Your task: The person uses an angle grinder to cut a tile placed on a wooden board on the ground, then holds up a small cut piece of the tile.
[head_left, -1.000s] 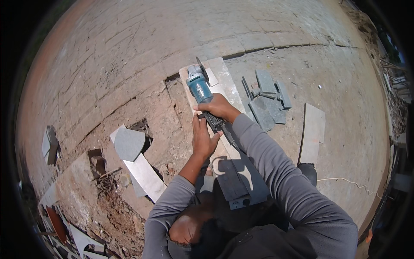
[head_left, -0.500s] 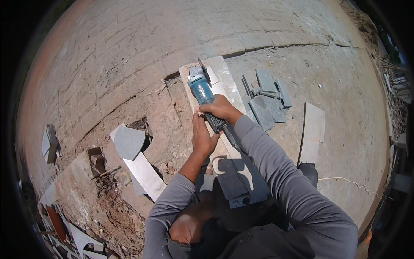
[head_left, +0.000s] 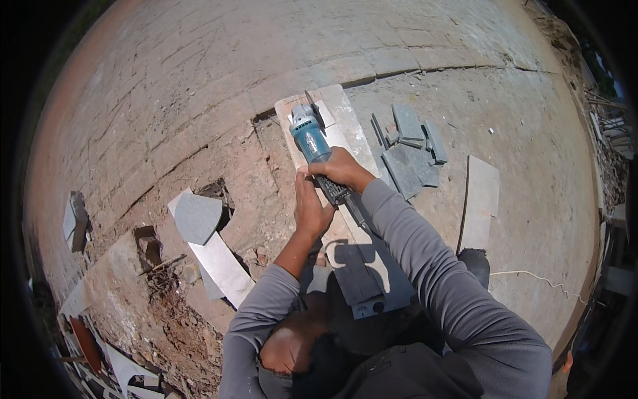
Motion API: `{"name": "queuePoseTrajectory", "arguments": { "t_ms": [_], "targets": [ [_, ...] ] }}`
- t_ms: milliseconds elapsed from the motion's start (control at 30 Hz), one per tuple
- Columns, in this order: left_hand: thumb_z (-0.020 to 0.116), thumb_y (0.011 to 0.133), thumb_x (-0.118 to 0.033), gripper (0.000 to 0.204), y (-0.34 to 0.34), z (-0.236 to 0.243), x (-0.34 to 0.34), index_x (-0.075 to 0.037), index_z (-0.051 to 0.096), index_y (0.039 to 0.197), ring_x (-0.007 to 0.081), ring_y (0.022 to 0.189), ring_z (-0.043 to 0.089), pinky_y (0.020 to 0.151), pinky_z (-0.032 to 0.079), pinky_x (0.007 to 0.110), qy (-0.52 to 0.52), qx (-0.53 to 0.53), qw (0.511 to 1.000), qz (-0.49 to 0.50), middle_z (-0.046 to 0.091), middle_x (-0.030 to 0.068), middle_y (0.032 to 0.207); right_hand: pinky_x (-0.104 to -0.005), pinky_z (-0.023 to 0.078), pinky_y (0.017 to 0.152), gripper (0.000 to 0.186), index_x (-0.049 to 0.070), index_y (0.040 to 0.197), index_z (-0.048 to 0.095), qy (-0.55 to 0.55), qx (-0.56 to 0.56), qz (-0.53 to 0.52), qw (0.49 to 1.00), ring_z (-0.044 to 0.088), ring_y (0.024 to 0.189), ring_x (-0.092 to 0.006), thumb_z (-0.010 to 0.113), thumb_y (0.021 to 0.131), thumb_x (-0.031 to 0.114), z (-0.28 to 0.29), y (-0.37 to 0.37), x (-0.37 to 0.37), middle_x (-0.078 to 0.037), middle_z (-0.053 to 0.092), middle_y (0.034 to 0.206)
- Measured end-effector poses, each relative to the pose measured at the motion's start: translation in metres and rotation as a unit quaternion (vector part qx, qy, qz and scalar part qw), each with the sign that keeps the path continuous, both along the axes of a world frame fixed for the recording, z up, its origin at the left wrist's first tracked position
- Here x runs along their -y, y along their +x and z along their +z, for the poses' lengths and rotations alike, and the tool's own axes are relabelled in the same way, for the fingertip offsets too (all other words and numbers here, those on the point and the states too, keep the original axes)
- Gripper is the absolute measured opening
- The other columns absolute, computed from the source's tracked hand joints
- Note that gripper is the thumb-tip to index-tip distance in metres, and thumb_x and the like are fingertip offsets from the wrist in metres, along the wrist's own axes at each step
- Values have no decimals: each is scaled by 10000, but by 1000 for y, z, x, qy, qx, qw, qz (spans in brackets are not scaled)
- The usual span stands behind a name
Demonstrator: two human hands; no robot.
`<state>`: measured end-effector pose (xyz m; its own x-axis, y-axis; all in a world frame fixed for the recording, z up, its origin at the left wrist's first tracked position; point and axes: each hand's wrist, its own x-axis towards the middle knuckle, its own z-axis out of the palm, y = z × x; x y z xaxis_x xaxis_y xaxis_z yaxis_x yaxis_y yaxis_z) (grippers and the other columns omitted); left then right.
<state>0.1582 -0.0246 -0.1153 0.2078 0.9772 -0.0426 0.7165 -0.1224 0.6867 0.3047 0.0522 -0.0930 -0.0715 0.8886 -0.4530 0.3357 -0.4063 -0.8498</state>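
A teal angle grinder [head_left: 308, 138] lies in my two hands over a long pale board [head_left: 347, 116], its head pointing away from me. My right hand [head_left: 342, 167] wraps over the body from the right side. From the left, my left hand [head_left: 311, 207] grips its dark rear part, fingers along the side and thumb near the back end. The thin cutting disc [head_left: 314, 108] stands on edge at the far end, beside a pale flat piece [head_left: 325, 114] on the board. Whether the disc is spinning, I cannot tell.
Several grey stone tile pieces [head_left: 405, 159] lie right of the board. Farther right rests a pale curved slab [head_left: 480, 196]; a thin cord [head_left: 538, 278] runs beyond it. At left, a grey tile [head_left: 198, 218] and a white strip [head_left: 222, 263] lie by broken, pitted ground [head_left: 174, 302].
Hardly anything differs: the whole view has shifted very slightly. Both hands keep their hold on the grinder, which stays over the board.
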Motion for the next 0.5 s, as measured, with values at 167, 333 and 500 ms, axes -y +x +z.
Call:
{"name": "queuePoseTrajectory", "arguments": {
  "t_ms": [167,333,500],
  "targets": [
    [818,711,-147,842,-1,-5,-1,58,338,1372,418,1317,417,1053,416,442,0,0,1000,-3,352,248,1430,-356,542,735,563,-79,859,714,0,2,-5,1000,709,772,-293,832,636,425,-2,-1,4,-219,718,871],
    [785,700,-99,818,-2,-9,0,51,340,1370,418,1314,414,1060,406,439,44,-12,999,-6,358,247,1422,-359,542,737,578,-91,882,708,-2,2,-7,1000,710,784,-300,827,630,416,-3,0,4,-231,714,884],
    [767,697,-76,789,0,-7,0,56,349,1353,412,1282,433,1055,405,440,31,4,999,-3,382,238,1371,-359,542,734,577,-99,885,705,0,2,-5,1000,711,783,-305,824,635,408,-8,1,4,-239,712,890]
  ]
}}
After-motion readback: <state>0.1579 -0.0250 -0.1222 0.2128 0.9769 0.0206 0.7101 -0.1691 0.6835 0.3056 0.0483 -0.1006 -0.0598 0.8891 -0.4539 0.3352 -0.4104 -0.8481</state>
